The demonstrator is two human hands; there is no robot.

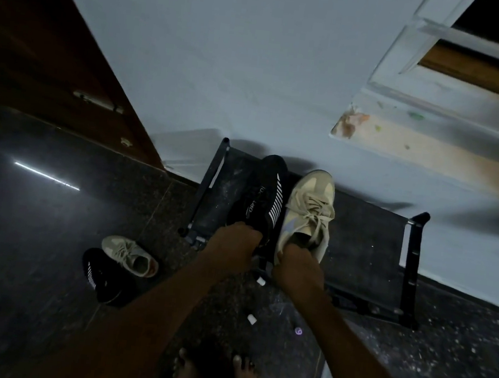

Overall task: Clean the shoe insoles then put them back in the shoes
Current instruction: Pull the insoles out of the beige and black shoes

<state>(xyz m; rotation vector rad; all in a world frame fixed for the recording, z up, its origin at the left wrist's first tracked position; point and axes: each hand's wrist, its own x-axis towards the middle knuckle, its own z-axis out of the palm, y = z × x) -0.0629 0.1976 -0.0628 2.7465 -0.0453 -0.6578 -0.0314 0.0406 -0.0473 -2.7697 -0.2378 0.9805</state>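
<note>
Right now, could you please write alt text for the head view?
A person's left hand grips the heel of a black shoe and the right hand the heel of a beige shoe, both on a low dark rack by a wall. Their mates, beige and black, lie on the floor to the left.

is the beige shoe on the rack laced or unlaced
Laced: the beige shoe on the rack shows a tied bow over its tongue.

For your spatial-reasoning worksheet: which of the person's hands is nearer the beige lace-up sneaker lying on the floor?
Left. The left hand grips the black striped shoe on the rack, nearer the floor sneaker; the right hand is farther, at the other beige sneaker.
</note>
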